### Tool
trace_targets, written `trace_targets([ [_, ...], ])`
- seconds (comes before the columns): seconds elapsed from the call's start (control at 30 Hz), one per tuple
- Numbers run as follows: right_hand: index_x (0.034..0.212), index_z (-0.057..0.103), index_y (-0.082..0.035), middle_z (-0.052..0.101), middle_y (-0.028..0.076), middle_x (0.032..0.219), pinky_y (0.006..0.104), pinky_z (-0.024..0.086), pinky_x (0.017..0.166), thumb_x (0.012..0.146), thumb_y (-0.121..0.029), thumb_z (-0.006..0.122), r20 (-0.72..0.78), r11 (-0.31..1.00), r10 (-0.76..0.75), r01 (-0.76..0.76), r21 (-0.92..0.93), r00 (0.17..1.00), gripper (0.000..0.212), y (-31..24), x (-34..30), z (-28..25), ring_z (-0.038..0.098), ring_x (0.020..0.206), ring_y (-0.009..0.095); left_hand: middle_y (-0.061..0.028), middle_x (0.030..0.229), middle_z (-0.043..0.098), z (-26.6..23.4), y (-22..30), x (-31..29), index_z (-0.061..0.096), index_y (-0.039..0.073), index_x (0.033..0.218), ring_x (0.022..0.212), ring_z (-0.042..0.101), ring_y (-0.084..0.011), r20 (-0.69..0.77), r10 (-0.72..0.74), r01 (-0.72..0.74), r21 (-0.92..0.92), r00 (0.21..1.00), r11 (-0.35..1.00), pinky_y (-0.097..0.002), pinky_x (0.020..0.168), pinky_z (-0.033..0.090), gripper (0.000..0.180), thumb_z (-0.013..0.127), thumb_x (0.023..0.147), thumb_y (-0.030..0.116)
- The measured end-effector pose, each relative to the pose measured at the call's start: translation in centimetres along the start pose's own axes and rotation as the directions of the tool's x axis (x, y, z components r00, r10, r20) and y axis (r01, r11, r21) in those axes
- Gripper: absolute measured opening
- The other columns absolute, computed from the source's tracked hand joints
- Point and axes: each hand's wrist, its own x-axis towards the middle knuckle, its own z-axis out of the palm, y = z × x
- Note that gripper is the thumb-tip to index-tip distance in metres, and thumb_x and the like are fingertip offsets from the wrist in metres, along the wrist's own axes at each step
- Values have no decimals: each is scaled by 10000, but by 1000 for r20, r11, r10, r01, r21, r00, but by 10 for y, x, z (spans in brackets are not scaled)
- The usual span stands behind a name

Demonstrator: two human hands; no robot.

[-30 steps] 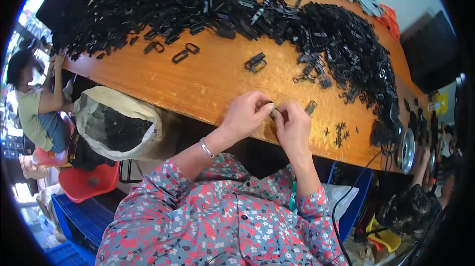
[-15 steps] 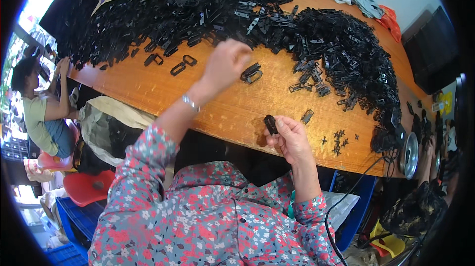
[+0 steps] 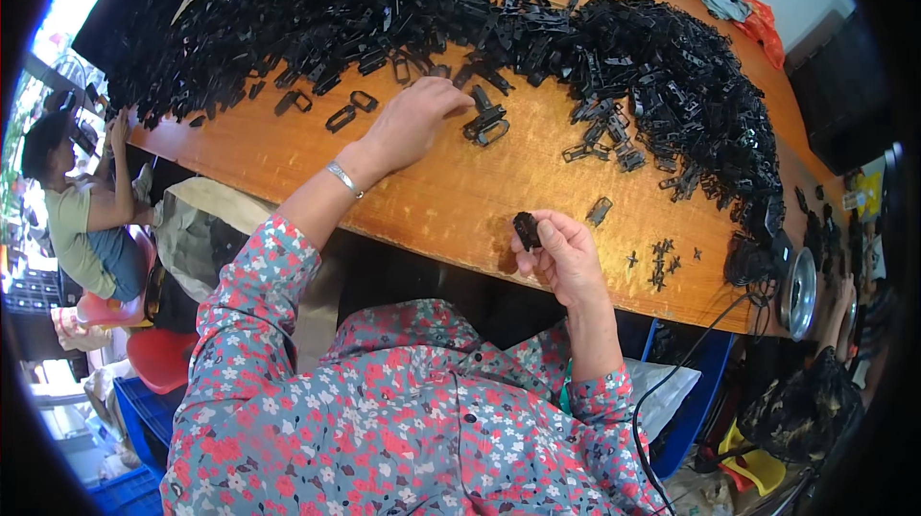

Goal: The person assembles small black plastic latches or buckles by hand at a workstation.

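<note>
My right hand (image 3: 566, 257) holds a small black plastic part (image 3: 526, 230) between thumb and fingers, just above the table's near edge. Farther out and to the left, my left hand (image 3: 414, 118) reaches over the table, its fingers drawn together. Its fingertips meet or nearly meet a few stacked black frame-shaped parts (image 3: 489, 128); whatever they pinch is hidden. Left of this hand, loose oblong black frames (image 3: 341, 118) lie on the wood. One more frame (image 3: 600, 211) rests right of my right hand, near several small black cross-shaped pieces (image 3: 662, 265).
A long heap of black plastic parts (image 3: 662, 84) curves across the back and right of the wooden table (image 3: 432, 190). A black cable (image 3: 705, 329) hangs over the front right edge beside a metal bowl (image 3: 797, 295). At the far left another person (image 3: 82, 199) sits by the table.
My left hand has moved slightly left, its fingers now beside the stacked frames. Another black part now shows on top of that stack. My right hand keeps its part in nearly the same place.
</note>
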Motion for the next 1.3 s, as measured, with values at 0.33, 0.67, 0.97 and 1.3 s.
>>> trace_targets([
  [0.33,1216,660,26,745,118,973,285,553,664,1068,-248,613,15,996,-60,59,71,998,315,6,-1,1,685,722,174,-106,1072,701,-24,-6,-27,702,64,1085,1029,659,-330,-82,-206,202,-57,975,978,-429,876,538,249,732,841,30],
  [0.67,1222,655,27,741,111,968,272,547,657,1069,-242,612,-27,994,-86,88,67,996,313,5,-1,4,683,723,162,-82,1003,732,-28,31,-23,684,4,1107,862,713,-159,9,-571,469,-581,821,665,-291,780,563,174,723,952,74],
  [0.97,1222,659,8,735,64,971,264,554,654,1056,-246,640,-183,970,-211,229,84,960,303,14,6,43,672,719,127,-74,1088,732,20,116,-70,653,-2,1155,975,722,-167,293,-602,355,-935,743,-18,-319,931,572,189,678,1016,124],
  [1.3,1209,666,8,737,77,950,250,540,623,1045,-279,660,-55,988,-153,153,8,987,332,16,-13,54,669,689,131,-100,1268,668,-6,132,-87,507,-35,1458,1105,685,-187,542,-236,463,-827,806,-318,-356,984,559,495,663,1001,76],
])
